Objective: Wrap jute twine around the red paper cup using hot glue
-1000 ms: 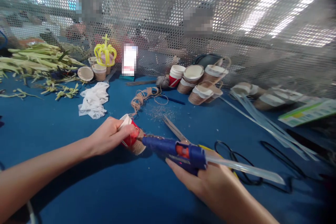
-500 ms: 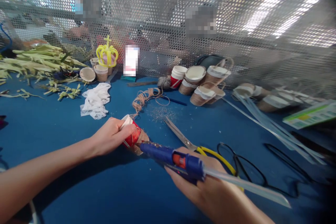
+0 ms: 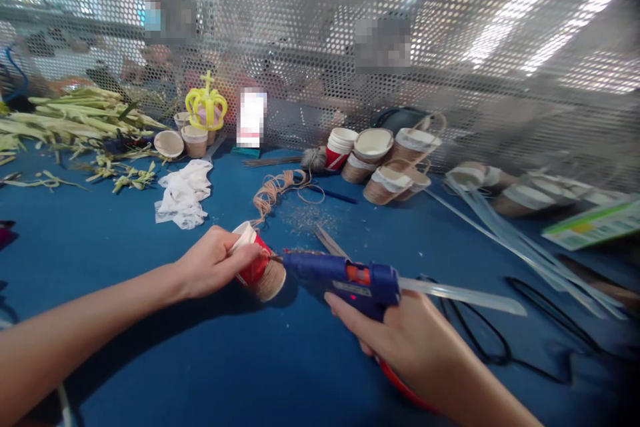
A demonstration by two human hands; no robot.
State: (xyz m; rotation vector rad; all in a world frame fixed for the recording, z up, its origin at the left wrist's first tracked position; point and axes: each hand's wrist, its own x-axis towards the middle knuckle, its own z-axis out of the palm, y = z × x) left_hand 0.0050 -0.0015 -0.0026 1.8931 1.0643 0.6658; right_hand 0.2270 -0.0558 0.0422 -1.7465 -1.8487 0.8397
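Observation:
My left hand (image 3: 216, 260) is closed around a red and white paper cup (image 3: 256, 265), tilted on its side just over the table. Brown twine (image 3: 273, 280) wraps the cup's lower end. A blue hot glue gun (image 3: 335, 275) is gripped in my right hand (image 3: 395, 327), its nozzle at the cup's side near the edge of the twine. Out of the gun's back sticks a clear glue stick (image 3: 465, 295). Loose twine (image 3: 273, 195) lies in a heap behind the cup. Scissors (image 3: 330, 240) lie partly hidden under the gun and my right hand.
Twine-wrapped cups (image 3: 387, 183) stand at the back right, beside spare glue sticks (image 3: 520, 240). A black cable (image 3: 480, 340) loops at right. A crumpled white cloth (image 3: 184, 193) and dried husks (image 3: 85, 113) lie left. A perforated metal screen (image 3: 300, 27) borders the back.
The glue gun has shifted slightly right and up, its nozzle moving up along the cup's side. The cup is turned a little, showing more of its twine-wrapped end. My left hand keeps its grip.

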